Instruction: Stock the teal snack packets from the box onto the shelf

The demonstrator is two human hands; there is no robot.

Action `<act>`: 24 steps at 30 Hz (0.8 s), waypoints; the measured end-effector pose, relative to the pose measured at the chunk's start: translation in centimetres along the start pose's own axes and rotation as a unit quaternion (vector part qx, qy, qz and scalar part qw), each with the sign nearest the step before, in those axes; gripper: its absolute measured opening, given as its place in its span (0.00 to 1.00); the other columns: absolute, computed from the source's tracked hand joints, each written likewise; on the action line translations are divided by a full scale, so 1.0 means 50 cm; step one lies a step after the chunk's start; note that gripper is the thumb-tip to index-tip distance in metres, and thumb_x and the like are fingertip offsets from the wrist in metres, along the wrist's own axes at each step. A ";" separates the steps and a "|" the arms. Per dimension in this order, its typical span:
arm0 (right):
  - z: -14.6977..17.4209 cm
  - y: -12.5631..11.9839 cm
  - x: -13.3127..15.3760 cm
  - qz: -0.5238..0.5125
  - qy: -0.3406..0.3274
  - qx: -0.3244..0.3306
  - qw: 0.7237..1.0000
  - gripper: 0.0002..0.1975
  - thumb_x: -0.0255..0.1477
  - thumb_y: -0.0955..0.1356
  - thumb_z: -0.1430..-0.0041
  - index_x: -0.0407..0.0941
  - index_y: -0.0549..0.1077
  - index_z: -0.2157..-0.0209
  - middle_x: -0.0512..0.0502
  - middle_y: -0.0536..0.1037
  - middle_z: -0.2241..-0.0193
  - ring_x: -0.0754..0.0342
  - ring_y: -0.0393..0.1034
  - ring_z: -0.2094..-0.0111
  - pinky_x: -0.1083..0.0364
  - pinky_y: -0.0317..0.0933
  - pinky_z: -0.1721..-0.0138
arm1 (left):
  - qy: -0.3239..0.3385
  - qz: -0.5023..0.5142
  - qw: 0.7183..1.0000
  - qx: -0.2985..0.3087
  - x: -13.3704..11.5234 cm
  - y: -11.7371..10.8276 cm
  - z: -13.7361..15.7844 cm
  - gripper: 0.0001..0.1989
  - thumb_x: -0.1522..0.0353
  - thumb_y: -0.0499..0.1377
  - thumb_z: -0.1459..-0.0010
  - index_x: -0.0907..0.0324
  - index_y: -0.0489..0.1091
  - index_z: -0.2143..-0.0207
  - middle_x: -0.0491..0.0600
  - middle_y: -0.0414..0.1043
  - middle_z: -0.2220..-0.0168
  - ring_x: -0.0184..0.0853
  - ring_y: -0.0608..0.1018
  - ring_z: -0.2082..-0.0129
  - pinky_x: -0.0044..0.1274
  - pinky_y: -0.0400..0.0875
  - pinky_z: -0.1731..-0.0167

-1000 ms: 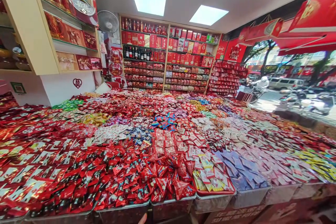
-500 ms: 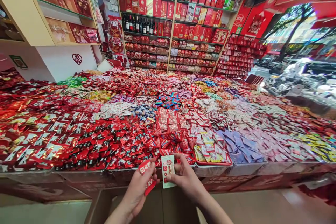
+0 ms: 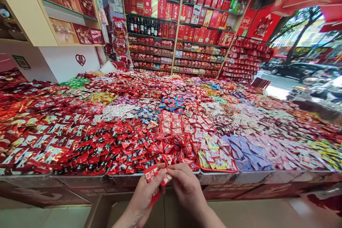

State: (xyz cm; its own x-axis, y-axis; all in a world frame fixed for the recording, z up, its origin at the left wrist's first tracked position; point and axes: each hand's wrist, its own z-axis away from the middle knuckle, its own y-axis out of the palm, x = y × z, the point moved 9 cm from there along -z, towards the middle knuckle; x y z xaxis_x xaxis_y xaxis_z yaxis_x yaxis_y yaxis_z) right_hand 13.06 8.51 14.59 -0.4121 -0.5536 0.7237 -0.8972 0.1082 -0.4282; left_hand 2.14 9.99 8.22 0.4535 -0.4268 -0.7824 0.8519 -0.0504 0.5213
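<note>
Both hands are held just in front of the display counter's (image 3: 76,181) near edge, around the middle of its length. The left hand (image 3: 146,190) has its thumb and fingers closed on a red-and-white packet (image 3: 151,175), with more red wrapping showing below the thumb; the fingers hide much of it, so whether that is a second packet is hard to tell. The right hand (image 3: 188,185) is curled, thumb and forefinger pinching the same packet at its right end. Below them is a brown cardboard box (image 3: 97,208), close to the counter's front. Along the near edge, red triangular packets (image 3: 125,148) are heaped behind the hands, with yellow-and-white packets (image 3: 217,162) in a red-rimmed tray just to their right and purple packets (image 3: 247,153) beside those. A block of red-and-white squares (image 3: 171,123) sits farther in, blue packets (image 3: 172,104) behind it, and green packets (image 3: 74,82) lie toward the counter's far left corner.
</note>
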 end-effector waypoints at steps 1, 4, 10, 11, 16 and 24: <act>0.003 -0.005 0.000 0.002 0.001 -0.010 1.000 0.15 0.21 0.61 0.46 0.49 0.71 0.59 0.43 0.71 0.59 0.50 0.63 0.56 0.49 0.59 0.56 | 0.008 -0.004 1.000 0.009 -0.003 0.004 0.000 0.19 0.65 0.63 0.59 0.59 0.69 0.61 0.46 0.73 0.71 0.29 0.73 0.71 0.20 0.66 0.69; 0.018 -0.035 -0.040 -0.078 0.102 -0.102 0.987 0.15 0.26 0.63 0.47 0.49 0.68 0.56 0.42 0.65 0.52 0.48 0.57 0.49 0.47 0.56 0.52 | 0.040 -0.017 0.999 0.009 -0.012 0.006 -0.003 0.20 0.69 0.65 0.60 0.61 0.69 0.62 0.50 0.74 0.63 0.34 0.73 0.62 0.23 0.65 0.58; 0.044 0.031 -0.119 -0.405 0.310 -0.088 0.856 0.20 0.39 0.66 0.49 0.44 0.64 0.56 0.46 0.73 0.71 0.54 0.69 0.73 0.54 0.64 0.74 | 0.045 -0.043 0.998 0.023 -0.012 0.020 -0.014 0.20 0.68 0.63 0.58 0.63 0.66 0.61 0.53 0.75 0.64 0.37 0.75 0.64 0.27 0.67 0.60; 0.040 0.033 -0.119 -0.404 0.305 -0.086 0.858 0.19 0.38 0.67 0.50 0.43 0.66 0.58 0.47 0.73 0.73 0.56 0.68 0.76 0.56 0.63 0.74 | 0.049 -0.050 0.997 0.020 -0.013 0.020 -0.016 0.19 0.68 0.64 0.59 0.63 0.66 0.62 0.52 0.75 0.65 0.37 0.76 0.65 0.27 0.68 0.61; 0.026 0.024 -0.116 -0.336 0.287 -0.057 0.895 0.12 0.36 0.68 0.50 0.42 0.70 0.67 0.49 0.73 0.75 0.58 0.66 0.76 0.58 0.61 0.74 | 0.061 -0.060 0.996 -0.010 -0.011 -0.004 -0.023 0.20 0.66 0.64 0.60 0.63 0.68 0.63 0.52 0.75 0.65 0.36 0.75 0.66 0.24 0.69 0.64; 0.048 0.077 -0.122 -0.365 0.294 -0.020 0.883 0.15 0.36 0.70 0.54 0.44 0.68 0.65 0.47 0.74 0.70 0.53 0.68 0.67 0.56 0.61 0.66 | 0.038 -0.066 0.996 -0.035 0.023 -0.022 -0.027 0.19 0.64 0.66 0.65 0.65 0.72 0.68 0.51 0.75 0.74 0.37 0.75 0.73 0.25 0.70 0.70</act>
State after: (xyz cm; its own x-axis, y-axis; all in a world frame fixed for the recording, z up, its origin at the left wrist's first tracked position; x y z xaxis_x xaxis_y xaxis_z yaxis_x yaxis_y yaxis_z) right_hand 12.50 10.33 7.24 0.2783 0.0348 0.9598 -0.9578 -0.0644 0.2801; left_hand 2.11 10.77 6.29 0.3524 -0.3501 -0.8679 0.9206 -0.0370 0.3887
